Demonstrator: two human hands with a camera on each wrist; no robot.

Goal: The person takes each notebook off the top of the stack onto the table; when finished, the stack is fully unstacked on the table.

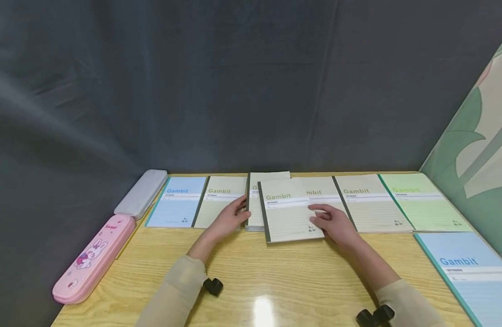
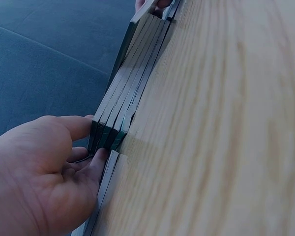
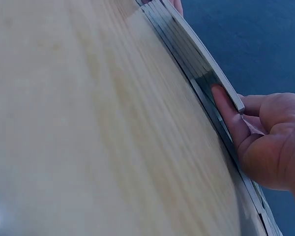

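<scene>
My right hand [image 1: 334,225] pinches a cream Gambit notebook [image 1: 289,225] by its right edge. This notebook has a dark spine and is lifted over a stack of notebooks [image 1: 255,215] and part of the cream notebook beside it. In the right wrist view, my fingers [image 3: 228,110] lie under the held notebook. My left hand [image 1: 226,220] grips the spine side of the stack. The left wrist view shows its thumb at the top corner and its fingers lower down by the dark spines; several notebooks lie layered there.
On the wooden table [image 1: 242,281], a row holds a blue notebook [image 1: 177,206], cream notebooks [image 1: 371,209] and a green notebook [image 1: 424,204]. Another blue notebook [image 1: 465,272] lies front right. At left are a white case [image 1: 141,194] and a pink pencil case [image 1: 93,259]. A dark curtain [image 1: 234,86] hangs behind.
</scene>
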